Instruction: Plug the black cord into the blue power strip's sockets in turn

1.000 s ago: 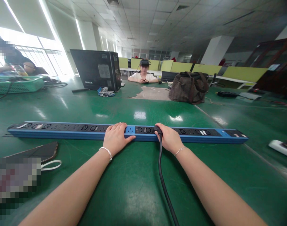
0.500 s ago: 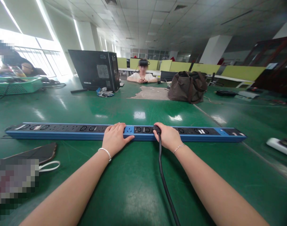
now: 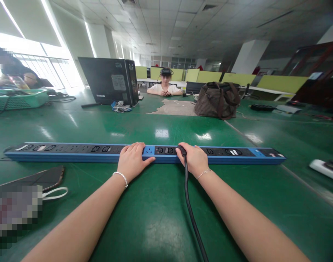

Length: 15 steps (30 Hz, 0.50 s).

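Nearest me, a black cable (image 3: 188, 203) runs up to the plug (image 3: 182, 149) my right hand (image 3: 195, 159) pinches on the blue power strip (image 3: 237, 160), which lies across the green table (image 3: 133, 225). My left hand (image 3: 132, 160) lies over the strip, fingers together, thumb apart. Beyond sits 1 brown bag (image 3: 212, 103).

Black plug (image 3: 182, 150) partly hidden by right fingers (image 3: 187, 147), cable (image 3: 188, 193) cut off below, basket (image 3: 26, 100) cut off left
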Motion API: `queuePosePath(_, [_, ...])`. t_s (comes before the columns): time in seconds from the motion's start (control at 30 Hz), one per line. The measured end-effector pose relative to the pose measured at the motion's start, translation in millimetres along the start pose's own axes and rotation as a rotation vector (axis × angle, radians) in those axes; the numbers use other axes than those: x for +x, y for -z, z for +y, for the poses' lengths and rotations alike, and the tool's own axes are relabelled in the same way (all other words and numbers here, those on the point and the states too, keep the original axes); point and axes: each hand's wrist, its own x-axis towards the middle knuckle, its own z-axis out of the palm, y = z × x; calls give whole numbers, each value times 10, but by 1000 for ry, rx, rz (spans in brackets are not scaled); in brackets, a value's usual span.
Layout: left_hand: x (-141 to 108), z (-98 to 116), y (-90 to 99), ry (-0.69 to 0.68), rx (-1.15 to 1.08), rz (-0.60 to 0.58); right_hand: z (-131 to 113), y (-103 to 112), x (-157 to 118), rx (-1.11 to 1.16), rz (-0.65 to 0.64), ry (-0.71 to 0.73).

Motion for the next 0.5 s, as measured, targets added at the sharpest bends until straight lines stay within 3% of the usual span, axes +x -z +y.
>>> queuePosePath(0.13, [-2, 4, 6, -4, 3, 2, -32, -8, 30, -30, 5, -20])
queuePosePath(0.4, [4, 7, 3, 5, -3, -14, 14, -41, -35, -24, 50, 123])
queuePosePath(0.5, [0, 7, 0, -4, 0, -3, 4, -67, -44, -3, 73, 92])
